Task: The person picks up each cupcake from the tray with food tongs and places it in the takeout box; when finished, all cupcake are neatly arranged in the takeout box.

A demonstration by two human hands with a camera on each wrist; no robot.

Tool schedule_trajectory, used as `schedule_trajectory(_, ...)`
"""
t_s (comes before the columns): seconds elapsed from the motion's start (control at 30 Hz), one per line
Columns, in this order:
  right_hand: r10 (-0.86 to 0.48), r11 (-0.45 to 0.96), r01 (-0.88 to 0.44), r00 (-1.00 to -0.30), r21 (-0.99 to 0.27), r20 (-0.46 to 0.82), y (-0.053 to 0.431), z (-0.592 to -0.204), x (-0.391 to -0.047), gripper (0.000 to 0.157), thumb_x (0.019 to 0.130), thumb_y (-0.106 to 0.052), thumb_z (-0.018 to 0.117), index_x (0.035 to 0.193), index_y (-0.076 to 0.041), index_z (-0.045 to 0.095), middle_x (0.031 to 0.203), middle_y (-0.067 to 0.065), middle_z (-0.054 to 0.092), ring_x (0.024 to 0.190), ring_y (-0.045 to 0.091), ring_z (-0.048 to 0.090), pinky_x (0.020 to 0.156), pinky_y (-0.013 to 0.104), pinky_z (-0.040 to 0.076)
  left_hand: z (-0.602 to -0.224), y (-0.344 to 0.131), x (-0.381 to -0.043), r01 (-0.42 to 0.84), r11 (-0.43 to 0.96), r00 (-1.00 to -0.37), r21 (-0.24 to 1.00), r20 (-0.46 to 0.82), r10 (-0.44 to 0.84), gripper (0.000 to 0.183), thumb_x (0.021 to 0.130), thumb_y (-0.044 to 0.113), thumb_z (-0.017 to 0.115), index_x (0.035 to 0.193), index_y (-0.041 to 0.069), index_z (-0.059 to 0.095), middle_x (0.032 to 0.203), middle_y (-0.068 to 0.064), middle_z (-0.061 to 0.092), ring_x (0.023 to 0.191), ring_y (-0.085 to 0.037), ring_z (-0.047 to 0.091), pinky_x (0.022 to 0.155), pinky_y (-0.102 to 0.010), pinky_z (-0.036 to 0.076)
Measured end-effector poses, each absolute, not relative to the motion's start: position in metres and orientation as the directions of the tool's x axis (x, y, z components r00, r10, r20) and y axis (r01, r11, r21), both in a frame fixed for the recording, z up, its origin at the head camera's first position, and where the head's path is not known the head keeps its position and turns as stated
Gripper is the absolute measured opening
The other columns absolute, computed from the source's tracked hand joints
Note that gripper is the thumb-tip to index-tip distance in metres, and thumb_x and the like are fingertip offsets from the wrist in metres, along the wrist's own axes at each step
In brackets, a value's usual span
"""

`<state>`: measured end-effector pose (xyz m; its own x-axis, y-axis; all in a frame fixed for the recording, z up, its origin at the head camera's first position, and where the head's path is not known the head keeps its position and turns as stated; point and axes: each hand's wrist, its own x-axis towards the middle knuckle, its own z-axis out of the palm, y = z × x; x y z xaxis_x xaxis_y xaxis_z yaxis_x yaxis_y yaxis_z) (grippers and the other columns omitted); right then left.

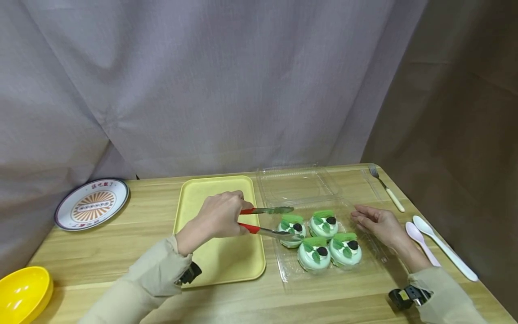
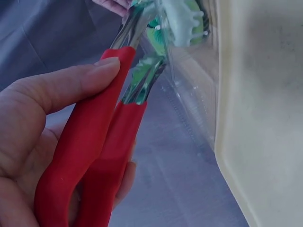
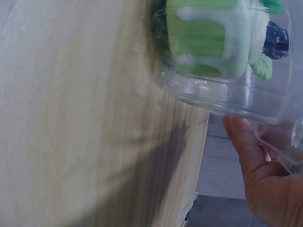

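My left hand (image 1: 222,215) grips a pair of red-handled metal tongs (image 2: 90,137), thumb on one handle. The tongs' arms are spread around the back left cake (image 1: 292,228), one behind it and one across its front; contact cannot be told. Several pale green round cakes, including the front left cake (image 1: 313,257), sit in a clear plastic box (image 1: 283,270), each topped with leaves, a green strip and a dark berry. My right hand (image 1: 380,224) holds the box's right edge, its thumb (image 3: 244,137) against the outer wall; the other fingers are partly hidden.
A yellow tray (image 1: 226,261) lies left of the box, whose open lid (image 1: 297,184) extends backward. At right are a fork (image 1: 390,193), a pink spoon (image 1: 421,243) and a white spoon (image 1: 445,247). A patterned plate (image 1: 92,204) and yellow bowl (image 1: 28,292) stand at left.
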<state>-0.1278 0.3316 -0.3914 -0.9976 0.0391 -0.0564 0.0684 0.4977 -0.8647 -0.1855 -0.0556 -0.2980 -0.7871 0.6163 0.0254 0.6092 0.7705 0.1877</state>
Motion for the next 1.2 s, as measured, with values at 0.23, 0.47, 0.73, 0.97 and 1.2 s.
schedule_trajectory(0.23,0.039,0.497,0.066,-0.998,-0.866,-0.054,0.330,-0.392,-0.127,0.044,0.099,0.005,0.043,0.137,0.025,0.032,0.131,0.044,0.046,0.088,-0.020,0.054,0.077,0.012,0.053,-0.296,-0.055,-0.195,0.604,0.768,-0.782,0.215,-0.031,0.623,0.048,0.067,0.032,0.087,0.112,0.024,0.075,0.093,0.005,0.066,0.071,-0.012,0.052,0.058,-0.034,0.042)
schedule_trajectory(0.47,0.042,0.513,0.073,-0.997,-0.855,-0.060,0.330,-0.392,-0.127,0.044,0.099,0.005,0.043,0.138,0.024,0.032,0.131,0.043,0.047,0.088,-0.020,0.054,0.077,0.013,0.054,-0.299,-0.053,-0.192,0.582,0.776,-0.799,0.243,-0.008,0.601,0.043,0.067,0.035,0.087,0.107,0.022,0.077,0.096,0.002,0.069,0.071,-0.012,0.054,0.060,-0.035,0.043)
schedule_trajectory(0.73,0.039,0.511,0.075,-0.997,-0.856,-0.064,0.331,-0.392,-0.128,0.044,0.100,0.005,0.043,0.138,0.025,0.031,0.132,0.043,0.046,0.089,-0.019,0.054,0.077,0.013,0.054,-0.306,-0.049,-0.181,0.585,0.779,-0.806,0.228,0.050,0.590,0.040,0.067,0.035,0.087,0.103,0.020,0.078,0.091,0.003,0.069,0.072,-0.015,0.060,0.059,-0.039,0.047)
schedule_trajectory(0.97,0.038,0.512,0.068,-0.998,-0.856,-0.057,0.332,-0.392,-0.128,0.044,0.099,0.005,0.043,0.137,0.025,0.031,0.131,0.044,0.046,0.089,-0.019,0.055,0.077,0.013,0.053,-0.308,-0.048,-0.175,0.604,0.763,-0.792,0.231,0.074,0.606,0.027,0.068,0.031,0.085,0.092,0.020,0.079,0.077,0.003,0.061,0.064,-0.014,0.052,0.054,-0.035,0.042)
schedule_trajectory(1.2,0.036,0.497,0.068,-0.998,-0.865,-0.057,0.331,-0.392,-0.128,0.045,0.099,0.006,0.042,0.138,0.025,0.031,0.132,0.044,0.045,0.089,-0.019,0.055,0.077,0.012,0.053,-0.305,-0.046,-0.171,0.603,0.765,-0.792,0.225,0.054,0.608,0.024,0.069,0.031,0.084,0.088,0.019,0.078,0.074,0.003,0.059,0.065,-0.015,0.050,0.055,-0.035,0.043)
